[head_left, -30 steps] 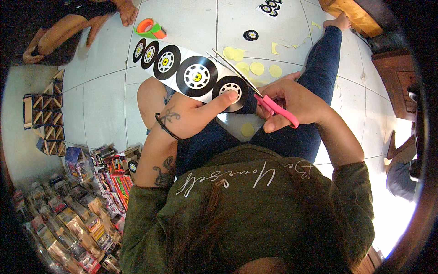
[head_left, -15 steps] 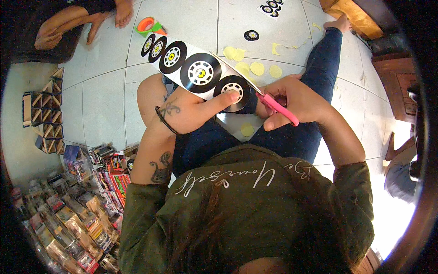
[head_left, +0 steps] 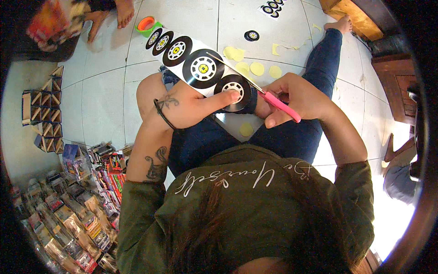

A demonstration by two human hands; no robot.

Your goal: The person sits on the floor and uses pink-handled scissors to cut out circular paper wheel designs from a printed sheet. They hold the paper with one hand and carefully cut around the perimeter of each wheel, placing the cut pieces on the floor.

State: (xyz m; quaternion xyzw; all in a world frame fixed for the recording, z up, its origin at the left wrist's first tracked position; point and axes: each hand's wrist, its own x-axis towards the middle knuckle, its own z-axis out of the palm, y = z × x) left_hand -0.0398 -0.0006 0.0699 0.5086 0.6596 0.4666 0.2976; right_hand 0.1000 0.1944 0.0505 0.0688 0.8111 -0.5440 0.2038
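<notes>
My left hand [head_left: 187, 107] grips a long white paper strip printed with black and white wheels [head_left: 204, 69], thumb pressed on the wheel at its near end. From there the strip slants up and to the left, its wheels mostly smaller toward the far end. In my right hand [head_left: 299, 96] is a pair of scissors with pink handles [head_left: 284, 107]. The long blades lie along the strip's right edge, with the tip over the large wheel. How far apart the blades are is hard to make out.
Round yellow paper pieces [head_left: 257, 69] and scraps lie on the tiled floor [head_left: 105, 89]. Beyond are a cut-out wheel [head_left: 251, 35], a printed wheel sheet [head_left: 272, 9] and an orange-green tape roll [head_left: 147, 24]. Packaged goods [head_left: 73, 214] fill the lower left. Another person sits at upper left.
The strip has shifted slightly to the right at its far end, and the scissors' tip now overlaps the large wheel. A blurred red, patterned thing has appeared by the other person at upper left.
</notes>
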